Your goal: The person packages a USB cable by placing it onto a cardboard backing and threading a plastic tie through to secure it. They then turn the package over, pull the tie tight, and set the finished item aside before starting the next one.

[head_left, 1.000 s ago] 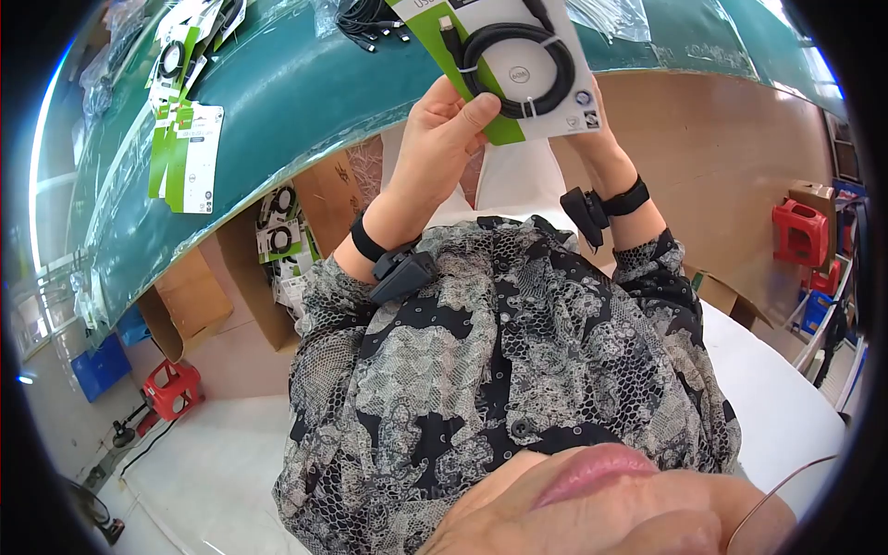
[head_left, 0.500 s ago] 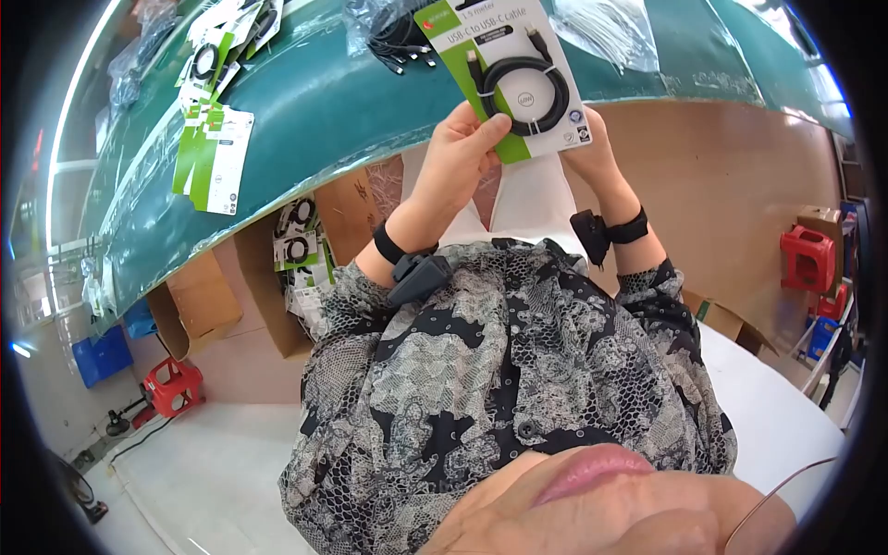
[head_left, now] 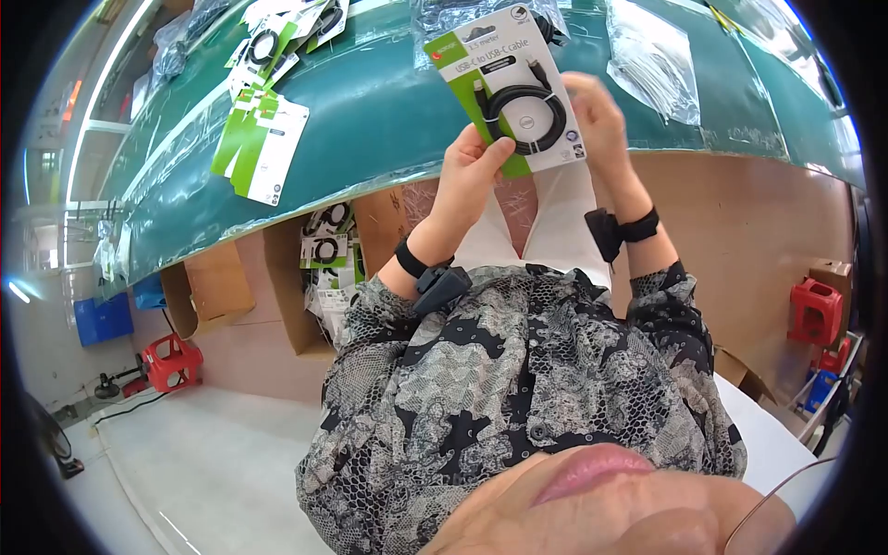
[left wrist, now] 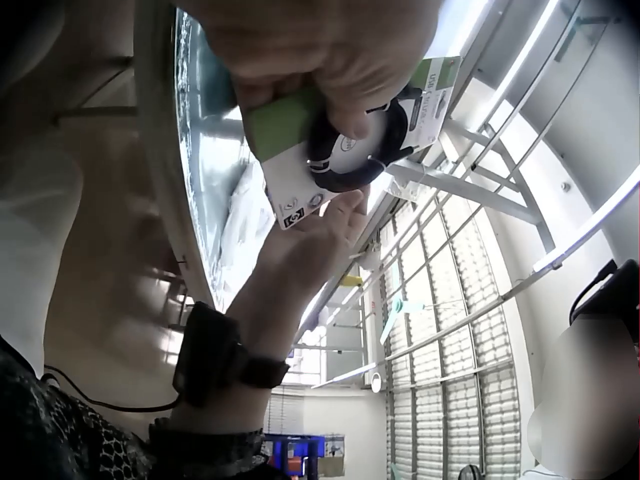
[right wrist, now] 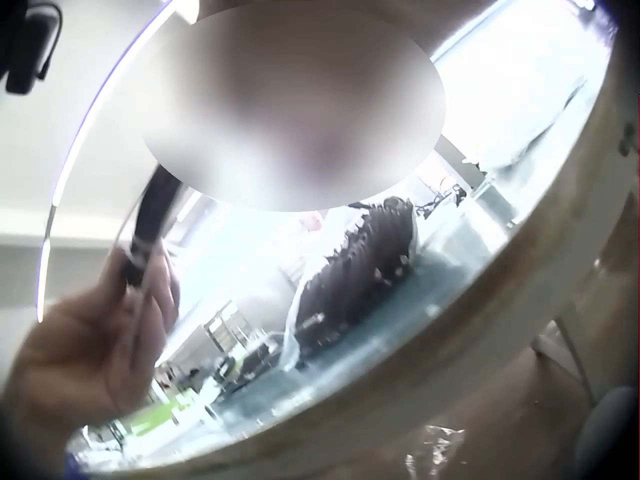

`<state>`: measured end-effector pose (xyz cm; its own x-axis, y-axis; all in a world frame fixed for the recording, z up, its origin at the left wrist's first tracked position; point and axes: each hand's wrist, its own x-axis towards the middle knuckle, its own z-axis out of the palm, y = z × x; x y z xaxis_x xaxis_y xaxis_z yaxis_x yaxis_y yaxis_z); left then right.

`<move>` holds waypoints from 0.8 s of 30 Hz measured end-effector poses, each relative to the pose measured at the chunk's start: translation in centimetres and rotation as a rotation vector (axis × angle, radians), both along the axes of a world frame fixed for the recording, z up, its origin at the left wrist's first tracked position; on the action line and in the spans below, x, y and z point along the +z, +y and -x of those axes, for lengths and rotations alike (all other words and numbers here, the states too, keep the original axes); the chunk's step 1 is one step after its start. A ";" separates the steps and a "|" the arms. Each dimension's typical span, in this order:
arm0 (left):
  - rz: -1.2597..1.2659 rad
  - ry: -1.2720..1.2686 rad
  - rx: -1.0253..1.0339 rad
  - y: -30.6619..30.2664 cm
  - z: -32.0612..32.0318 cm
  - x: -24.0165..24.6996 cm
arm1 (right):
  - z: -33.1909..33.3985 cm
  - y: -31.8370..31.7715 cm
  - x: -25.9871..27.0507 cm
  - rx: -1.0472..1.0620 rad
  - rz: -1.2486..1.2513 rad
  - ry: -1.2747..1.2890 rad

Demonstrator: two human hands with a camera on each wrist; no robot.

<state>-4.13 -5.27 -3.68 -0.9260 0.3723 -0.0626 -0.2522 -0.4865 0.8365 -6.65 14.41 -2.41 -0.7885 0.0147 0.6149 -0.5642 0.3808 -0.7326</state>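
Note:
My left hand (head_left: 472, 176) pinches a carded USB-C cable (head_left: 527, 113) by its lower left edge, thumb on the front. The card is green and white, with a black cable coiled on it and two plugs pointing up. Its printed front is turned toward the head camera, tilted a little. My right hand (head_left: 599, 125) is beside the card's right edge, blurred, with its fingers loosely bent. In the left wrist view the right hand's fingertips (left wrist: 345, 207) are right at the card's edge. A blurred patch covers much of the right wrist view.
Stacked green-and-white cards (head_left: 264, 148) and more carded cables (head_left: 268, 44) lie on the green table (head_left: 370, 120). A bag of white cables (head_left: 652, 69) lies at right; dark cables (right wrist: 360, 270) lie in plastic. Under the table, a carton (head_left: 287, 287) holds carded cables.
The head view has shifted, so the table contents appear further right. My right hand has come from behind the card to its right edge and higher. The left hand keeps its pinch.

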 end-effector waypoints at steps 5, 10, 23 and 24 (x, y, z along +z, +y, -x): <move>0.076 0.068 0.061 -0.5 0.2 0.0 | -0.4 -1.0 5.3 0.109 0.025 -0.020; -0.006 0.109 0.077 -0.6 0.3 -0.3 | -0.4 -1.8 6.4 0.087 -0.393 0.034; -0.052 0.133 0.042 -0.4 0.2 -1.7 | 0.2 -1.4 5.5 -0.025 -0.571 0.050; -0.047 0.126 0.032 -0.4 0.2 -2.1 | 0.0 -1.4 5.2 -0.033 -0.566 0.041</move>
